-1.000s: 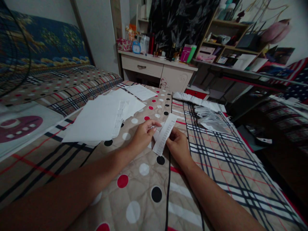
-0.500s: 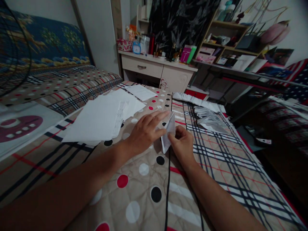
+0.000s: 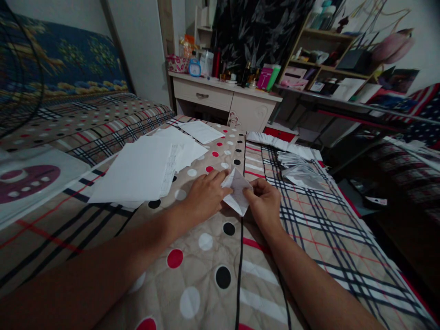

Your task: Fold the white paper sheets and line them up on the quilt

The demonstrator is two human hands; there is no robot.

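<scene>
A small folded piece of white paper lies between my two hands on the quilted bed cover. My left hand pinches its left edge with fingers closed. Its right edge is gripped by my right hand, fingers curled. The paper is now a short pointed shape. A spread of white sheets lies just left of my left hand.
A pile of folded paper pieces and a long white strip lie on the plaid cover to the right. A dresser crowded with bottles and shelves stand beyond the bed. A white bag lies at far left.
The long paper strip has been folded over into a short pointed shape. My left hand pressed flat on it, then drew back to pinch its left edge.
</scene>
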